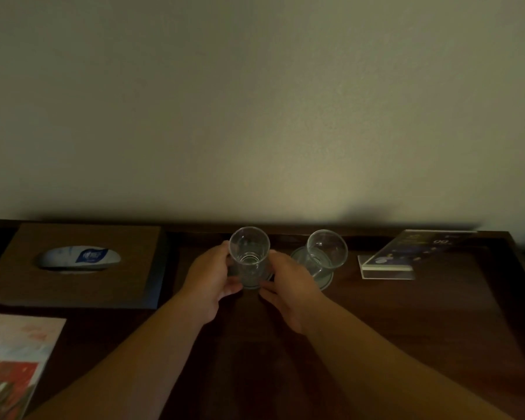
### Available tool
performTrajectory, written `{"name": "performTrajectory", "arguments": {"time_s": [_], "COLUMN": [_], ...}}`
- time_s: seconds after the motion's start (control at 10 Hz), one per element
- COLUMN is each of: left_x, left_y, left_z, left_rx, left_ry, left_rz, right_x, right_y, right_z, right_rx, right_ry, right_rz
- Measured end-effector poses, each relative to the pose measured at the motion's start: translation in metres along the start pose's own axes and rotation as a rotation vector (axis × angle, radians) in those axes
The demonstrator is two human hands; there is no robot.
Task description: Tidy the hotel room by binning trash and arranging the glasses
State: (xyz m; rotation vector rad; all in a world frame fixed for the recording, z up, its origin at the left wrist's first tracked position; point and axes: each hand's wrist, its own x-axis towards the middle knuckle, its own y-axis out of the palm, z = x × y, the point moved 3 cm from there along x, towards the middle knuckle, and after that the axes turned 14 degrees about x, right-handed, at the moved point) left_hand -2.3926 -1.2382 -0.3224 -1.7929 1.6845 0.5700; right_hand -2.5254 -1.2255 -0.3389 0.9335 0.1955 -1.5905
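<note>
Very little is reading clearly in this dim view. A blue label with a small white emblem is showing on the white tissue pack [79, 258] that is sitting in the oval opening of the brown woven tissue box [73, 265]; its lettering is too blurred to make out. The slanted clear acrylic sign holder [406, 253] at the right is carrying a dark blue card on which pale digits, seemingly "90", are appearing near the top; the rest is staying illegible. The painted booklet cover [15, 359] at lower left is showing no readable words.

Two clear glasses [249, 256] [326, 253] upright; coasters [325, 281] beneath
</note>
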Motion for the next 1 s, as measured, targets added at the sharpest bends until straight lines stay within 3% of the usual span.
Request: {"name": "performTrajectory", "arguments": {"time_s": [1.0], "left_x": [-0.023], "left_y": [-0.018], "left_z": [0.011], "left_rx": [0.089], "left_ry": [-0.013], "left_rz": [-0.068], "right_x": [-0.048], "right_y": [-0.035], "right_z": [-0.008], "right_rx": [-0.077], "right_ry": [0.099], "right_rz": [-0.023]}}
